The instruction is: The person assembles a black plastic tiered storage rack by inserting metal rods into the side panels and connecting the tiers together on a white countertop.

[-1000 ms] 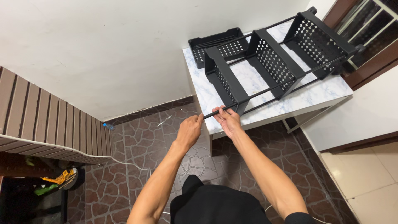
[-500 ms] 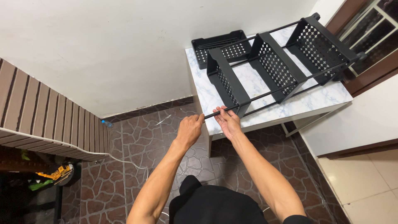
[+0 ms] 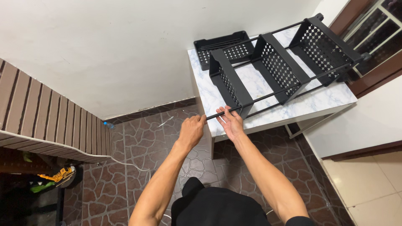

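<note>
Rack pole (image 3: pixel 255 99): left hand (image 3: pixel 191 129) fingers clenched round its end, right hand (image 3: pixel 230 122) spread open beneath.

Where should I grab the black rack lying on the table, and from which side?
Take the rack by its thin rods, near the end overhanging the table, coming from the near edge. The rods are slim enough for fingers to wrap; the perforated trays are wide and flat. The left hand already grips there.
</note>
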